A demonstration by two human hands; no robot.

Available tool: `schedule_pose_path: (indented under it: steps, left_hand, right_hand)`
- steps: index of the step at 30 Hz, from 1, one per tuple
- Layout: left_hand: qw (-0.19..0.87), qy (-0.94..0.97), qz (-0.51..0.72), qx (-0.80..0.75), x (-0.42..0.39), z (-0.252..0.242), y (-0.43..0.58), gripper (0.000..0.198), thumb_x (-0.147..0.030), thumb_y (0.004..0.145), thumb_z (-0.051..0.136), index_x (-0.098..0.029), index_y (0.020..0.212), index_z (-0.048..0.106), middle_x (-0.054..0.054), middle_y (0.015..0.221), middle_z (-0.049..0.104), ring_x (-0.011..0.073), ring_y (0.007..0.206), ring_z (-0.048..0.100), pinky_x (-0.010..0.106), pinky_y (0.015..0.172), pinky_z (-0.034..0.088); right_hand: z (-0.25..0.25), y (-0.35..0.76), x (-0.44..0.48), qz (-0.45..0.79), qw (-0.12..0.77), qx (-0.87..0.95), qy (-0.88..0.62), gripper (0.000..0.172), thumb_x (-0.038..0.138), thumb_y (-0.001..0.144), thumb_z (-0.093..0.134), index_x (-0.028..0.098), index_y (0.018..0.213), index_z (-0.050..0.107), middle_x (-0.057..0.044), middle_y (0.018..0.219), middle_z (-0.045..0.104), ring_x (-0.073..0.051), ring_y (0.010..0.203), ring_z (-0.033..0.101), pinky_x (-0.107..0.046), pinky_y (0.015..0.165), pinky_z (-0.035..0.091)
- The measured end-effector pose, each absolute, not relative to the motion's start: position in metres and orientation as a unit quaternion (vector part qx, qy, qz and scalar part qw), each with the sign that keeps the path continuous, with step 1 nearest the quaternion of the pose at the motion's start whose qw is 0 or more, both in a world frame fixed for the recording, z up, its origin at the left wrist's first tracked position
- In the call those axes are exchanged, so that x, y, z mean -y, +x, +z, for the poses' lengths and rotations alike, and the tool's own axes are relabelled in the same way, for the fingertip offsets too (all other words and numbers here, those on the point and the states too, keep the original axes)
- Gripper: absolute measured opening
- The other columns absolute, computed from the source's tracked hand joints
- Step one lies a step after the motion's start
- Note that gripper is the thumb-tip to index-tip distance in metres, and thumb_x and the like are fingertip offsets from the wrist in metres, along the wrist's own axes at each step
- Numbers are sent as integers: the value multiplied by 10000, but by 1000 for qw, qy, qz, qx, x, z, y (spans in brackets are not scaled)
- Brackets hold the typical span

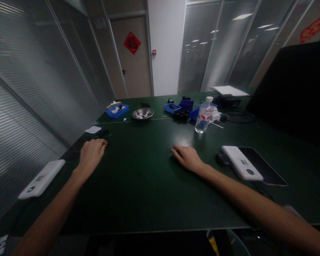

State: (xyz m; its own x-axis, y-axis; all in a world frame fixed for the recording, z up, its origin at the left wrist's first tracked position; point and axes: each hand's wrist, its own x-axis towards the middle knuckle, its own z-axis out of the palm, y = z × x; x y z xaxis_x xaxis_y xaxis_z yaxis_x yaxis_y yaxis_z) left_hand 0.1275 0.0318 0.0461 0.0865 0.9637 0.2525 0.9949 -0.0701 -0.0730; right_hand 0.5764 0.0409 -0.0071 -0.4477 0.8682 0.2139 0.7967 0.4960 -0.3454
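Observation:
My left hand (92, 152) is over the left part of the green table (138, 170), its fingers closed and pointing away from me. A small dark bit shows at its fingertips, too blurred to name. Just beyond it lie a dark object (101, 133) and a white paper (93, 129). My right hand (187, 156) rests on the tabletop right of the middle, fingers curled together. A faint thin line shows by its fingertips; what they hold, if anything, I cannot make out. The water bottle (203, 116) stands upright beyond this hand.
A metal bowl (143, 114) and a blue basket (117, 111) holding small items stand at the back left. Blue trays (172, 108) cluster farther right. One white power bank (241, 162) overlaps a dark tablet (261, 166); another white power bank (42, 178) lies left. A black monitor (296, 89) looms right.

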Motion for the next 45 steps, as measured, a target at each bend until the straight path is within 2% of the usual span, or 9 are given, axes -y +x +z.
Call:
schedule_pose_path:
  steps: [4, 9, 14, 17, 21, 27, 30, 36, 45]
  left_hand:
    - [-21, -798, -93, 595, -11, 63, 212, 271, -358, 983, 505, -226, 1125, 695, 76, 1135, 690, 261, 1011, 607, 368, 829, 465]
    - [-118, -870, -80, 472, 3, 51, 291, 194, -283, 980, 547, -229, 1070, 710, 49, 1060, 688, 217, 942, 593, 341, 813, 438]
    - [-137, -893, -115, 414, -2, 30, 320, 166, -223, 984, 554, -215, 1070, 696, 34, 1066, 669, 208, 959, 578, 352, 835, 435]
    - [-157, -888, -169, 399, -5, 20, 319, 152, -233, 976, 589, -219, 1101, 676, 28, 1105, 658, 204, 1010, 573, 350, 872, 448]
    - [-200, -859, -223, 416, -5, 6, 314, 344, -341, 933, 677, -241, 1258, 626, 46, 1248, 622, 227, 1135, 555, 365, 941, 467]
    - [-244, -840, -236, 423, -9, -4, 312, 226, -344, 995, 577, -244, 1160, 695, 38, 1158, 663, 217, 1102, 577, 367, 948, 474]
    - [-240, -838, -243, 426, -9, -5, 312, 216, -345, 982, 598, -245, 1141, 705, 37, 1138, 668, 217, 1093, 579, 364, 945, 470]
    - [-240, -823, -244, 453, -8, -4, 312, 303, -380, 920, 680, -244, 1190, 686, 43, 1148, 665, 228, 1086, 584, 368, 931, 482]
    - [-283, -816, -262, 432, -7, 2, 311, 255, -340, 985, 587, -227, 1182, 703, 51, 1158, 689, 208, 1062, 623, 363, 937, 506]
  right_hand:
    - [-9, 575, -38, 89, 217, 828, -509, 337, 245, 1059, 430, 225, 1374, 549, -31, 850, 693, -178, 725, 637, -263, 694, 405]
    - [-8, 575, -34, 83, 262, 832, -482, 346, 154, 1012, 457, 200, 1323, 599, -73, 939, 697, -175, 758, 625, -257, 711, 423]
    - [-11, 578, -35, 88, 283, 825, -481, 278, 196, 1034, 414, 203, 1246, 594, 3, 727, 639, -150, 596, 551, -255, 644, 372]
    - [-9, 575, -34, 90, 273, 839, -462, 257, 218, 1046, 394, 201, 1225, 578, -14, 829, 674, -148, 652, 577, -253, 651, 361]
    - [0, 568, -28, 69, 233, 854, -460, 234, 268, 1056, 408, 208, 1170, 603, -18, 863, 685, -146, 677, 581, -259, 655, 346]
    - [8, 564, -21, 29, 192, 884, -426, 200, 342, 1021, 509, 196, 988, 642, -43, 890, 671, -178, 806, 587, -278, 695, 359]
    - [6, 563, -22, 34, 179, 902, -392, 190, 333, 1026, 512, 193, 991, 637, -49, 917, 660, -185, 857, 581, -282, 722, 376]
    - [3, 561, -23, 51, 167, 912, -371, 195, 333, 1051, 485, 195, 1053, 622, -40, 957, 634, -156, 791, 575, -271, 671, 372]
    - [3, 562, -22, 97, 180, 912, -357, 232, 352, 1078, 447, 195, 1099, 616, -52, 998, 625, -156, 791, 590, -268, 690, 409]
